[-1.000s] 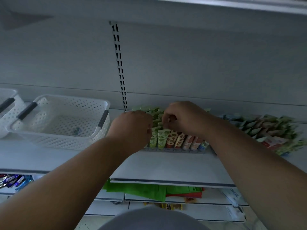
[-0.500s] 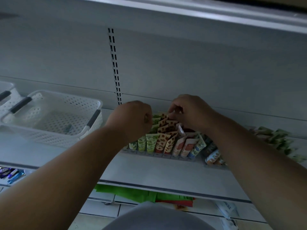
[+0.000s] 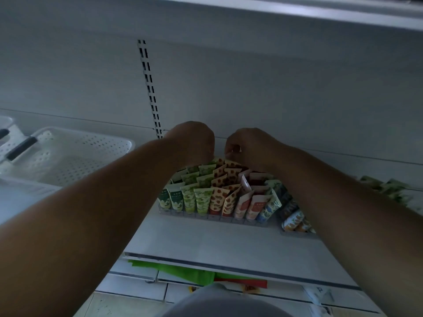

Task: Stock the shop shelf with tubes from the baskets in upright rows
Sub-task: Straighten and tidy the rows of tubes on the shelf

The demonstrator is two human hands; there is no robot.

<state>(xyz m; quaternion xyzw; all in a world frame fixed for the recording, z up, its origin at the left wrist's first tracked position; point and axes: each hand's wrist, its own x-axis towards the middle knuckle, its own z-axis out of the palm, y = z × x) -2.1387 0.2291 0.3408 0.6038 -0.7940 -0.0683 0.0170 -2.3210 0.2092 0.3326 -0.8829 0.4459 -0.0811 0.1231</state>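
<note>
The tubes [image 3: 219, 193] stand in upright rows in the middle of the frame, caps down on the white shelf [image 3: 206, 239], running from green-patterned ones on the left through orange-spotted ones to pink and blue ones on the right. Both hands reach to the back of these rows, just above centre frame. The left hand [image 3: 191, 143] is curled into a loose fist right over the rear green tubes; its fingertips are hidden behind the knuckles, so I cannot tell whether it grips one. The right hand [image 3: 249, 147] sits just beside it, fingers bent down onto the top edges of the rear orange-spotted tubes, appearing to pinch them. A white perforated basket [image 3: 75, 156] sits at left on the same shelf, well apart from the hands. More tubes [image 3: 295, 219] lean lower right.
</note>
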